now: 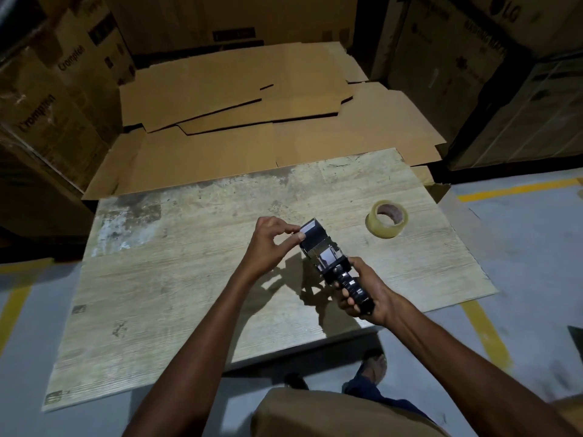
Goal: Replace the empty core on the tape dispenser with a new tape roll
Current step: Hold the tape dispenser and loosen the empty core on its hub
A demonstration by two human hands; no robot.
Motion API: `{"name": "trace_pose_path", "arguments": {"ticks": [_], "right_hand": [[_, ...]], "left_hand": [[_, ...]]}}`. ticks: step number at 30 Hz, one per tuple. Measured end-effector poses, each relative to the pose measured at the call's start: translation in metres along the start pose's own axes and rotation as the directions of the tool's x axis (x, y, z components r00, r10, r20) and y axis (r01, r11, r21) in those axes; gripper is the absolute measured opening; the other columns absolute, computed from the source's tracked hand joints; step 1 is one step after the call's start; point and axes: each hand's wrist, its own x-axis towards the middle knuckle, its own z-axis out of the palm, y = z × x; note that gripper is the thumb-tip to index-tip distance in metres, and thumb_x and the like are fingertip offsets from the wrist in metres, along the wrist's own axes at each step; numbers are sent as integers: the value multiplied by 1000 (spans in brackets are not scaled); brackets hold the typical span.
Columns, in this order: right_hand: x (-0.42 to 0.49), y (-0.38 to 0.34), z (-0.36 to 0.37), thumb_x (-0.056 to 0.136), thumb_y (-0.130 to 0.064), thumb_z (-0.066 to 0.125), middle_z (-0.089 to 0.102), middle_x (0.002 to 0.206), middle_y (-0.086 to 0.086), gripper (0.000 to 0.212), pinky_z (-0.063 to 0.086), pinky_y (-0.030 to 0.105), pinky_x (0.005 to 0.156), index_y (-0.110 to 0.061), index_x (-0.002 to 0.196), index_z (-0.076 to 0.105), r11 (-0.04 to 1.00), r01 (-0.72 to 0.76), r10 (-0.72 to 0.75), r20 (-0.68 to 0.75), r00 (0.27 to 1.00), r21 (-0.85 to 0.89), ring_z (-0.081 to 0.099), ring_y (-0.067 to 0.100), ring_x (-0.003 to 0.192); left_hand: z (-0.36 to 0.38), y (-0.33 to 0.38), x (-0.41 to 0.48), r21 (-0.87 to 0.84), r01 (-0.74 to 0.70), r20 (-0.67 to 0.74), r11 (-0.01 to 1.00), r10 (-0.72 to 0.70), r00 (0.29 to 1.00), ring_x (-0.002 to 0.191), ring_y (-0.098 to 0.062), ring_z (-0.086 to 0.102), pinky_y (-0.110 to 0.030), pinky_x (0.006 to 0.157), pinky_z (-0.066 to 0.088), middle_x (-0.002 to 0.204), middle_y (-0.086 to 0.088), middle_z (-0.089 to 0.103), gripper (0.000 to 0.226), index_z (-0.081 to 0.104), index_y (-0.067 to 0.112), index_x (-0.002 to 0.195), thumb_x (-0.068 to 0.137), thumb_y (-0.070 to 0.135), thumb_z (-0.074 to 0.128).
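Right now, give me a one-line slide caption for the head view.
Right hand grips the tape dispenser, left hand pinches its front end; the tape roll lies on the table.

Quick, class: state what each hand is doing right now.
Left hand: fingers curled, pinching the front end of the tape dispenser.
Right hand: gripping the tape dispenser's handle.
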Motion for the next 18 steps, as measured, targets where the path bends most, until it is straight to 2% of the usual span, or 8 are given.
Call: {"name": "trace_pose_path", "arguments": {"ticks": [3, 6, 10, 14, 16, 18], "right_hand": [[-4, 1, -1, 87, -64, 50, 50, 57, 0, 54, 32, 18, 33, -13, 70, 60, 997, 24, -26, -22, 999, -73, 43, 13, 38], [-8, 1, 2, 91, -66, 45, 53, 60, 5, 57, 33, 21, 39, -13, 74, 58, 981, 91, -110, -105, 988, -173, 44, 16, 43], [-7, 4, 8, 98, -66, 39, 56, 64, 11, 64, 40, 25, 47, -10, 77, 61, 900, 294, -363, -178, 915, -322, 50, 19, 46], [9, 6, -2, 89, -79, 46, 59, 60, 8, 76, 41, 36, 57, -8, 68, 64, 743, 422, -592, -216, 776, -520, 51, 22, 51], [13, 6, -7, 85, -80, 48, 58, 58, 5, 69, 39, 39, 59, -17, 63, 64, 726, 455, -613, -184, 768, -516, 49, 21, 49], [11, 3, -11, 82, -79, 49, 58, 62, 8, 66, 39, 40, 60, -17, 66, 67, 728, 473, -604, -140, 785, -496, 49, 23, 55]], "left_hand": [[-4, 3, 1, -12, -3, 0, 1000, 3, 1000, 115, -13, 46, -30, 90, 42, 101, 7, 63, 25, 81, 29, 109, 89, 44, 78], [-9, 5, -1, -16, -1, 6, 1000, 1, 1000, 115, -11, 48, -27, 86, 43, 102, 8, 64, 22, 82, 28, 103, 87, 42, 81], [-13, -3, -8, -33, 29, -12, 999, -29, 1000, 110, -10, 55, -26, 79, 42, 101, 10, 69, 15, 81, 25, 96, 87, 37, 83], [-14, -8, -15, -172, 74, -24, 982, -79, 997, 100, -14, 67, -36, 80, 51, 97, 5, 74, 10, 80, 21, 90, 85, 26, 87], [-16, -7, -16, -259, 89, -23, 962, -99, 995, 95, -19, 71, -39, 82, 52, 94, 0, 76, 7, 80, 18, 87, 86, 22, 86], [-19, -4, -14, -334, 86, -45, 938, -107, 993, 92, -21, 72, -44, 84, 53, 91, -4, 77, 6, 80, 17, 86, 91, 18, 81]]}}
